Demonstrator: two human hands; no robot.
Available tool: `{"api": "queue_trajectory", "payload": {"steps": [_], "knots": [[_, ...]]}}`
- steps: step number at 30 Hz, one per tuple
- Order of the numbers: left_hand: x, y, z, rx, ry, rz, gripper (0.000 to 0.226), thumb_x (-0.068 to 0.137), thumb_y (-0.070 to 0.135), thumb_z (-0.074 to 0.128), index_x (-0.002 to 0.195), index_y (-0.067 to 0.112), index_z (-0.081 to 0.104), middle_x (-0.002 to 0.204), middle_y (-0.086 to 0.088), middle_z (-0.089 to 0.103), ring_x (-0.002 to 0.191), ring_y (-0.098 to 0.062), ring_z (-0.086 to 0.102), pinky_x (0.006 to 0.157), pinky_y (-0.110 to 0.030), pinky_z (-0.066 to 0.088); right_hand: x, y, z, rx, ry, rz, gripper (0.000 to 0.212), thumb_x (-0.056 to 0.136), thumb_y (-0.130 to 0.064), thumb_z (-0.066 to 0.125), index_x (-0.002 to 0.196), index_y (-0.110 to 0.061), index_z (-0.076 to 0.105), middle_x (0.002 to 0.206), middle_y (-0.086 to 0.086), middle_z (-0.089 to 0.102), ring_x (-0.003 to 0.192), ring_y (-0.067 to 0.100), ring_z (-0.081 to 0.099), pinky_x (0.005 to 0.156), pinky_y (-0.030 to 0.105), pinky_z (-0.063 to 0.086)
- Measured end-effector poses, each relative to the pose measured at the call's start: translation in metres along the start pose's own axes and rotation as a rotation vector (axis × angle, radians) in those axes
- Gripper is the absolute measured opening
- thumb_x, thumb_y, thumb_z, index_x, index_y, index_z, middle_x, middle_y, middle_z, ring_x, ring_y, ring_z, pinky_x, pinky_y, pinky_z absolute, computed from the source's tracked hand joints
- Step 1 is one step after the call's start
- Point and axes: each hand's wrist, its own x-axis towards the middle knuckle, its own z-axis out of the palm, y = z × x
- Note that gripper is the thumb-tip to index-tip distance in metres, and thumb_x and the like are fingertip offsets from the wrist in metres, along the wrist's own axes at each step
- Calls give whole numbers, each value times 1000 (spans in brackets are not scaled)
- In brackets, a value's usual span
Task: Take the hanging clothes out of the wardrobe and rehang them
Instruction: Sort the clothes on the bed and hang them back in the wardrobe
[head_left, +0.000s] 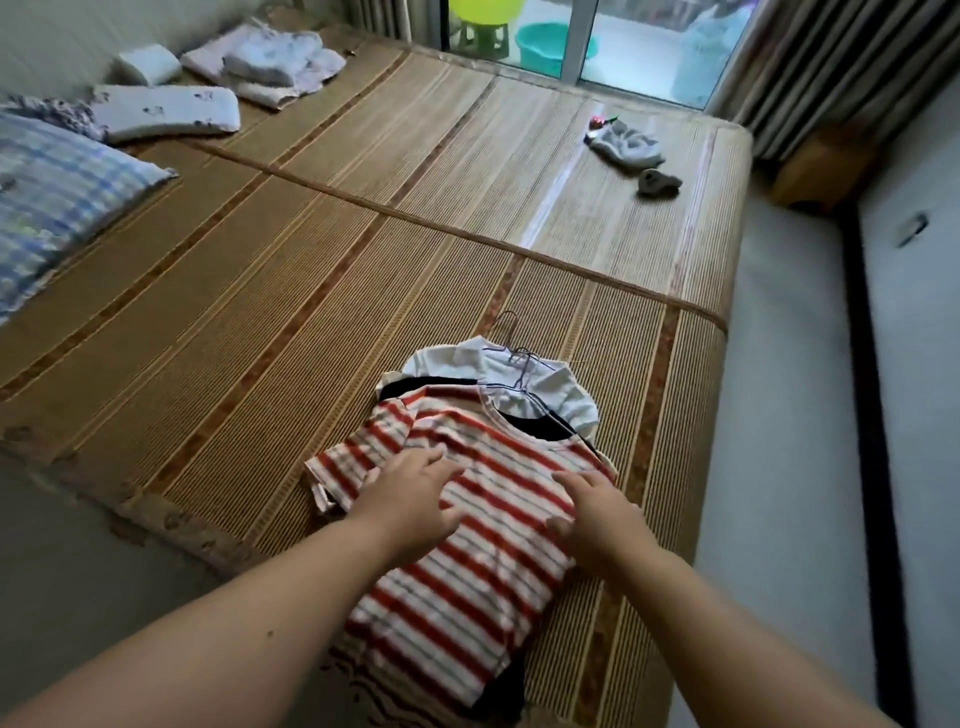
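Woven straw matting (322, 270) covers a wide bed that fills most of the room, with a glass door (587, 41) and striped curtains (810, 73) at the far end. Near the bed's front edge lies a small stack of clothes on wire hangers. On top is a red-and-white striped T-shirt (467, 561), spread flat with its neck pointing away from the person. Under it shows a dark garment (530, 423), and under that a white shirt (550, 384) whose collar and sleeves stick out past the striped neckline. A thin hanger hook (506, 325) pokes out beyond the white shirt onto the matting.

Both bare arms reach forward over the stack. The left hand (410, 493) lies palm down on the striped T-shirt near its left sleeve, fingers spread and flat, gripping nothing. The right hand (597, 514) rests on the shirt's right side below the shoulder, fingers loosely spread and slightly bent against the cloth; whether it pinches any fabric cannot be told.

Farther off, a checked blue pillow (52, 202) and folded pale bedding (270, 62) lie at the bed's left side, and a small grey cloth (626, 145) lies near the far right corner.
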Motion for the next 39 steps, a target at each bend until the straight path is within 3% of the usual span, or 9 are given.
{"api": "queue_trajectory", "payload": {"steps": [9, 14, 21, 24, 26, 29, 33, 37, 39], "knots": [[177, 32, 48, 4, -103, -9, 59, 87, 46, 52, 142, 34, 34, 151, 6, 28, 140, -19, 21, 115, -47, 21, 184, 64, 3, 199, -30, 52, 66, 83, -37, 63, 142, -30, 33, 141, -1, 46, 124, 18, 48, 104, 41, 43], [261, 24, 84, 1, -135, -25, 62, 85, 43, 54, 143, 30, 35, 150, 4, 33, 138, -21, 29, 114, -42, 28, 278, 83, 21, 250, 39, 138, 70, 85, -32, 61, 145, -16, 29, 142, 7, 45, 130, 25, 42, 105, 39, 38], [357, 8, 127, -13, -68, -47, 62, 89, 41, 51, 143, 18, 29, 147, -3, 37, 134, -24, 36, 109, -42, 32, 361, 120, 52, 425, 164, 165, 46, 83, -21, 60, 127, -26, 48, 110, 1, 62, 98, 22, 58, 88, 45, 50], [399, 9, 131, -80, -26, -143, 63, 92, 44, 46, 143, 13, 26, 147, -11, 36, 134, -31, 36, 109, -45, 32, 381, 125, 62, 501, 210, 149, 48, 84, -26, 62, 129, -29, 47, 109, -3, 63, 96, 20, 60, 85, 45, 52], [423, 13, 134, -109, -18, -232, 64, 91, 47, 46, 142, 15, 25, 142, -14, 43, 128, -36, 42, 105, -50, 36, 392, 124, 62, 619, 205, 137, 35, 87, -28, 59, 121, -30, 52, 103, -4, 64, 90, 19, 63, 80, 43, 54], [439, 27, 136, -168, -29, -291, 53, 87, 47, 51, 131, 23, 37, 132, -11, 52, 121, -36, 48, 103, -51, 37, 401, 125, 55, 665, 169, 138, 23, 92, -35, 51, 111, -26, 59, 99, -2, 66, 86, 19, 63, 70, 34, 52], [428, 35, 127, -251, 68, -296, 18, 89, 41, 48, 98, 25, 50, 116, -8, 61, 112, -32, 54, 100, -44, 38, 397, 121, 36, 680, 160, 85, 30, 91, -44, 49, 90, -19, 66, 83, -5, 65, 80, 16, 60, 69, 30, 47], [390, 36, 98, -392, 293, -292, 22, 92, 40, 43, 91, 21, 54, 101, -12, 64, 99, -34, 56, 82, -36, 43, 368, 104, 17, 687, 79, 25, 46, 91, -48, 48, 82, -6, 66, 72, 9, 64, 69, 23, 59, 64, 37, 47], [368, 35, 85, -453, 374, -304, 22, 94, 36, 42, 92, 19, 56, 98, -13, 65, 96, -34, 57, 81, -36, 42, 349, 97, 12, 711, 66, -14, 39, 91, -43, 51, 83, -9, 68, 78, 12, 69, 73, 26, 63, 71, 42, 51]]}}
